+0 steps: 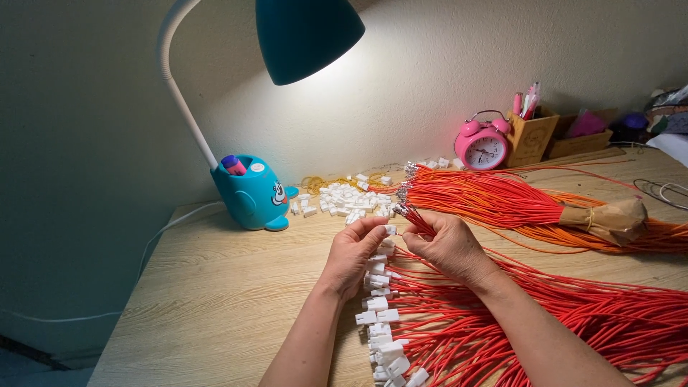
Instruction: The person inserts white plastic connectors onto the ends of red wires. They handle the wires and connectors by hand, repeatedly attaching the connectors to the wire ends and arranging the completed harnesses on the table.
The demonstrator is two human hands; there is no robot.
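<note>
Standing by the wooden desk (pixel 215 301), teal lamp (pixel 304 32) lit overhead. Left hand (pixel 355 254) is pinched narrow on a small white plastic connector (pixel 390 230), thumb + forefinger closed on it. Right hand (pixel 448 247) is closed round a thin bunch of red wires (pixel 412 215), metal tips sticking up-left, right next to the connector; can't tell if a tip is actually in the housing. Both hands meet mid-desk, fingertips just about touching.

Below the hands: row of finished wires w/ white connectors (pixel 380 315) fitted, lying in a column toward the near edge, red leads fanning out to the right (pixel 573 322).

Behind the hands: loose pile of white housings (pixel 347 201), near the lamp's blue cartoon-face base (pixel 251 193), which has a pink-capped pen in its top. Right of the pile: big bundle of orange-red wires (pixel 487 197), bare terminal ends facing the pile, far end wrapped in brown paper (pixel 609 218) and tied.

Back by the wall: pink twin-bell alarm clock (pixel 484 143), wooden pen holder (pixel 530 136) w/ pens, cardboard box (pixel 580 140) beside it. White cable at far right edge, partly cut off.
</note>
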